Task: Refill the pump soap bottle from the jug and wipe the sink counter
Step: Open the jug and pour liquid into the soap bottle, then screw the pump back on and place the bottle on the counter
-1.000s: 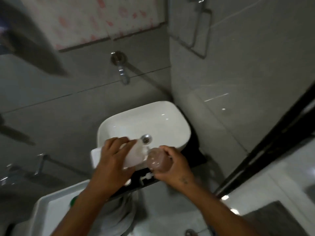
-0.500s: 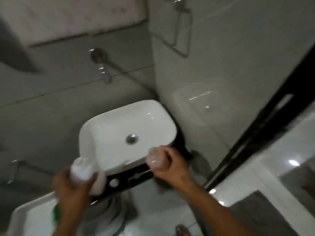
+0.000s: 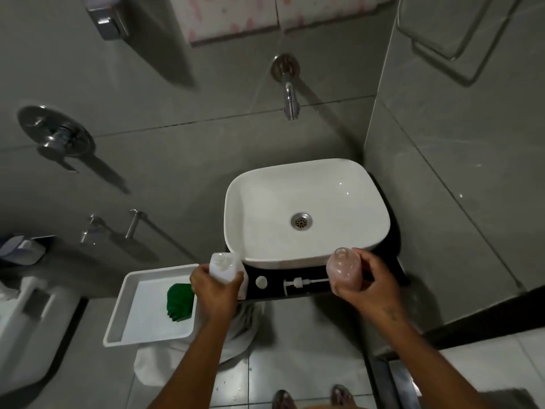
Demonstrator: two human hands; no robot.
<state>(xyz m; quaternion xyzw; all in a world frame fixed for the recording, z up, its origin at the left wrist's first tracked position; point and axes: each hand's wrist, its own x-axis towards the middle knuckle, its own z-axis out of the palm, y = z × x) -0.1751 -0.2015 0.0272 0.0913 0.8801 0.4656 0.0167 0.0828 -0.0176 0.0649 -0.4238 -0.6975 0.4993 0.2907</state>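
The left hand [image 3: 216, 293] is closed around the white jug [image 3: 225, 271], which stands upright at the left end of the black bench [image 3: 312, 290], just in front of the left corner of the white sink basin [image 3: 306, 175]. The jug has no cap on it and its round mouth is open to the top. The right hand [image 3: 370, 286] is clamped on the pump soap bottle [image 3: 343, 271], a clear bottle with pinkish liquid inside, held near the front right corner of the basin. The neck of this bottle is also open; it leans a little toward the basin. I cannot tell if its bottom touches the bench.

Between the two hands, on the bench, lies a small round white cap [image 3: 261, 282], and just beside it, to the right, the white pump head [image 3: 298, 283] lies on its side with its thin tube pointing toward the soap bottle.

To the left of the jug there is a white tray [image 3: 118, 326], and a green cloth [image 3: 180, 302] lies in its right part, near the left wrist. Something of white cloth [image 3: 244, 323] hangs under the bench, behind the left forearm. The basin is empty, with a metal drain [image 3: 301, 221] in the middle, and a chrome tap [image 3: 290, 98] comes out of the grey wall above it.
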